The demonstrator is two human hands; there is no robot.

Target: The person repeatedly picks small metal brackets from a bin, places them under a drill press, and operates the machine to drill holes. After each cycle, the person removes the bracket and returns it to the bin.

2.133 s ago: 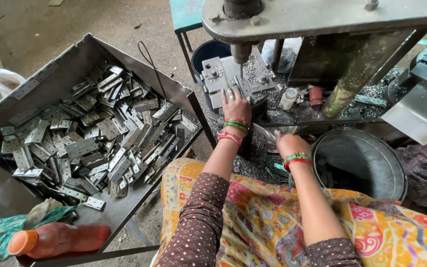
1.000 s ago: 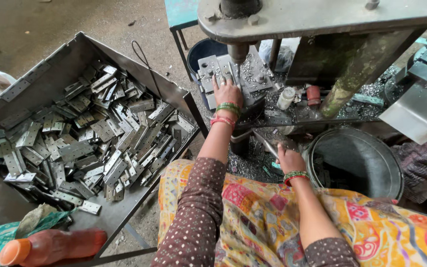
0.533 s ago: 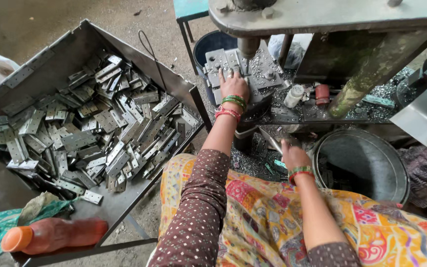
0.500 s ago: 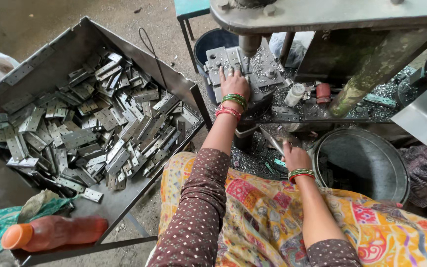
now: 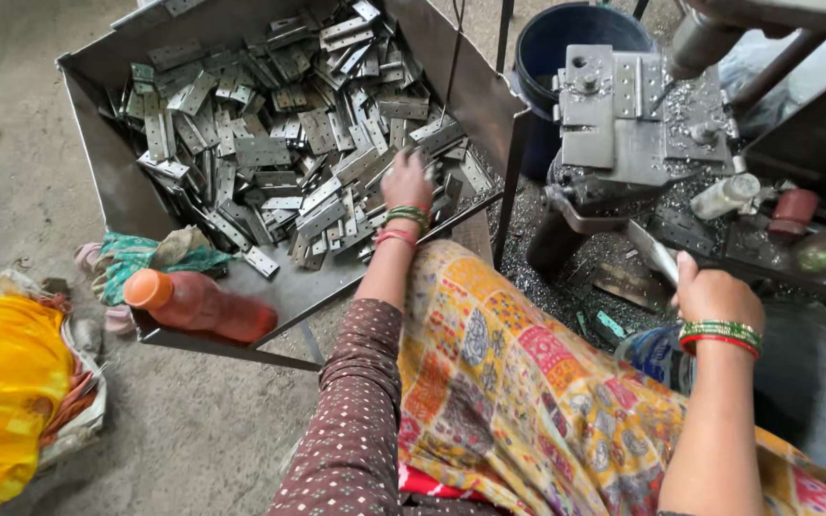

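The hinge plates (image 5: 279, 143) lie heaped in an open metal tray (image 5: 97, 105) on the person's left, flat grey pieces with punched holes, their long axes pointing every way, so no single lie governs the pile. The left hand (image 5: 408, 182) is down on the near right edge of that heap, fingers curled into the plates; whether it has one gripped I cannot tell (the fingertips are buried among the pieces). It is far the nearer hand to the plates, which spread away from it up and to the left. The right hand (image 5: 714, 296) is clenched around a flat metal lever (image 5: 657, 253) below the press jig (image 5: 623, 110), well apart from the tray. Half a second ago the left hand rested up on the jig; it has since swung across to the tray, while the right hand stays by the lever. An orange bottle (image 5: 198, 306) lies on the tray's near corner beside a green rag (image 5: 131, 253).
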